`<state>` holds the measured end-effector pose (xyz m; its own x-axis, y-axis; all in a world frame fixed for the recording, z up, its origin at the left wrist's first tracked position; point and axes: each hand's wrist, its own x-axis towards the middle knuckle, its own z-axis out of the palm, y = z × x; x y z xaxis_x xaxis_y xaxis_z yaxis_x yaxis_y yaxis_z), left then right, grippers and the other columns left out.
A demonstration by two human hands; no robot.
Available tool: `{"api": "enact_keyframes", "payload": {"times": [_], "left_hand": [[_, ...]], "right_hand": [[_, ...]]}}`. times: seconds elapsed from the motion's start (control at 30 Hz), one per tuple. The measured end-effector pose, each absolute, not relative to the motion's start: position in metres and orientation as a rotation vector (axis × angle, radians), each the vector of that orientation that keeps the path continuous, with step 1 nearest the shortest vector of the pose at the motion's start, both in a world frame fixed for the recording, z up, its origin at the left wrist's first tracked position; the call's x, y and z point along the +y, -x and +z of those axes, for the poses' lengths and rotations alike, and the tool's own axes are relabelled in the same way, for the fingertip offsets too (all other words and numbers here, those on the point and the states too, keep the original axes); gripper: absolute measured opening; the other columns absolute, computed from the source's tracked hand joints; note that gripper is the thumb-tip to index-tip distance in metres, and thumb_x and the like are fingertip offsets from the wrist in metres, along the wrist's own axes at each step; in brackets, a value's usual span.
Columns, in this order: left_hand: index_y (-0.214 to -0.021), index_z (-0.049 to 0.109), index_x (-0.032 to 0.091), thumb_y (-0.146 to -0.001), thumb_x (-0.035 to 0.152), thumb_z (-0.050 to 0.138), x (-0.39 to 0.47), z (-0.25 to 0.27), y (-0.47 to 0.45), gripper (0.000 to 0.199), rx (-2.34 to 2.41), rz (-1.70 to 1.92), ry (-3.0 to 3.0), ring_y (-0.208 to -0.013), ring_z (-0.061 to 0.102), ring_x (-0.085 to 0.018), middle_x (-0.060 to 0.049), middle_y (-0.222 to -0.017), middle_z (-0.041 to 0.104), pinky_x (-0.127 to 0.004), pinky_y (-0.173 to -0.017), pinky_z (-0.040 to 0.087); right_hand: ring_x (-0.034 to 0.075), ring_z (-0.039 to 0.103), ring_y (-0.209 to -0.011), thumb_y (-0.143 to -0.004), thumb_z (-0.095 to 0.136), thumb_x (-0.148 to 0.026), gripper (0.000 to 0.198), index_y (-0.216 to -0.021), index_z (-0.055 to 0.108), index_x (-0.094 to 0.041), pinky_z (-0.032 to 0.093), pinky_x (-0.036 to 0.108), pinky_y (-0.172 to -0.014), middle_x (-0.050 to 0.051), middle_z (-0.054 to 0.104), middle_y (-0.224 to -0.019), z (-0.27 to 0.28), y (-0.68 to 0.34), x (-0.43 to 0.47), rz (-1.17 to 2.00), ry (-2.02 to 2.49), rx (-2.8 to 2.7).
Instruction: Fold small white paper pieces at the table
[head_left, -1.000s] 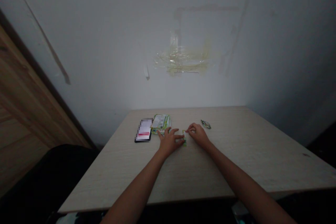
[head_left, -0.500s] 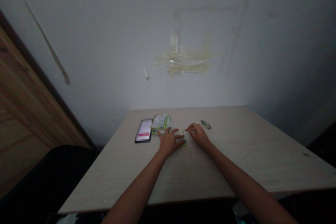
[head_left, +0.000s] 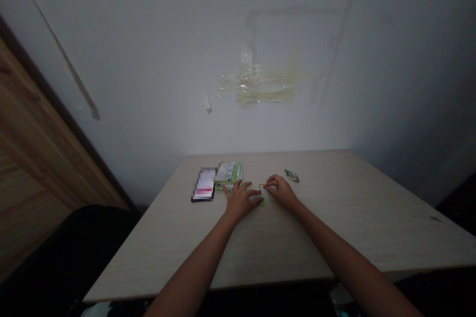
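Observation:
A small green-and-white packet (head_left: 262, 203) lies on the table between my hands. The thumb and index finger of my left hand (head_left: 240, 203) grip its left edge, and the other fingers spread toward a stack of similar green-and-white packets (head_left: 228, 172). My right hand (head_left: 280, 191) has its fingertips pinched together at the packet's upper right corner. What exactly sits between those fingertips is too small to make out clearly. Behind the right hand lies a crumpled green-and-dark packet (head_left: 292, 175).
A phone (head_left: 204, 185) with a lit, blurred screen lies left of the stack. The pale wooden table (head_left: 282, 247) meets a wall with peeling clear tape (head_left: 260, 86). A dark chair-like shape (head_left: 85, 252) is beside the table's left edge.
My right fingertips have shifted very slightly at the packet's upper corner. My left hand stays in place on the packet, and the other things have not moved.

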<state>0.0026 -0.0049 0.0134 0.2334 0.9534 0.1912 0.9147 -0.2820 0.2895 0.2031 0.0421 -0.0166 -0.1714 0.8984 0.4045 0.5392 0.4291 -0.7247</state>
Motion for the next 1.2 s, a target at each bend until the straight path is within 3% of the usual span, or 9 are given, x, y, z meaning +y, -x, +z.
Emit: {"api": "enact_keyframes", "payload": {"times": [0.43,0.77,1.2], "left_hand": [[-0.11,0.066,0.053,-0.081,0.059,0.06,-0.002,0.007,-0.002,0.03,1.807,0.55,-2.413,-0.139,0.028,-0.035,0.004,-0.14,0.053,-0.079,-0.104,-0.004],[-0.11,0.067,0.05,-0.081,0.059,0.06,-0.006,0.012,-0.002,0.031,1.822,0.531,-2.39,-0.138,0.028,-0.036,0.003,-0.141,0.052,-0.075,-0.108,-0.001],[-0.108,0.069,0.05,-0.081,0.057,0.061,-0.006,0.012,-0.002,0.028,1.865,0.554,-2.374,-0.138,0.028,-0.036,0.003,-0.141,0.052,-0.074,-0.108,-0.003]], "right_hand": [[0.02,0.067,-0.087,-0.074,0.07,-0.031,0.019,-0.086,0.061,-0.021,0.047,0.033,-0.084,0.003,0.072,-0.086,-0.018,-0.203,0.041,0.676,1.238,-1.817],[0.02,0.068,-0.089,-0.073,0.069,-0.027,0.015,-0.083,0.06,-0.022,0.047,0.036,-0.088,0.002,0.073,-0.081,-0.008,-0.204,0.027,0.746,1.199,-1.873],[0.019,0.071,-0.078,-0.067,0.072,-0.028,0.019,-0.08,0.059,-0.022,0.052,0.031,-0.078,0.001,0.072,-0.078,0.0,-0.204,0.014,0.897,1.142,-1.915]]}}
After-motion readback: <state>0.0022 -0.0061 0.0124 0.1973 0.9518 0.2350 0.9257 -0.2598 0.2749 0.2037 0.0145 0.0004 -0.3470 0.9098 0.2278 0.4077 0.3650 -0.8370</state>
